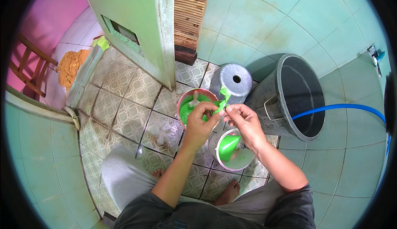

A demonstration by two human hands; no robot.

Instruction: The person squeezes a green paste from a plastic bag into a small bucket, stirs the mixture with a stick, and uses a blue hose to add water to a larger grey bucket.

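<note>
Bright green limp piece point(223, 101), blue hose point(343, 106), dark grey bin point(271, 84), beige-and-grey lattice-patterned floor tiles point(128, 105)

On the right there stands a big dark grey bin point(266, 86), tilted to the viewer, with a thin wire handle point(266, 110) on its side. A blue hose point(343, 106) comes over its rim from the right. Just beside the bin, a silver-grey container point(236, 69) shows a round hole in its top. Behind are pale green wall tiles point(264, 18) and a slatted wooden panel point(190, 14). A light green door point(140, 14) stands open, having a small rectangular opening point(126, 32). Beyond the doorway there are an orange cloth point(71, 67), a wooden chair point(38, 50) and a pink wall point(62, 1). The patterned floor point(124, 121) shines in places.
</note>
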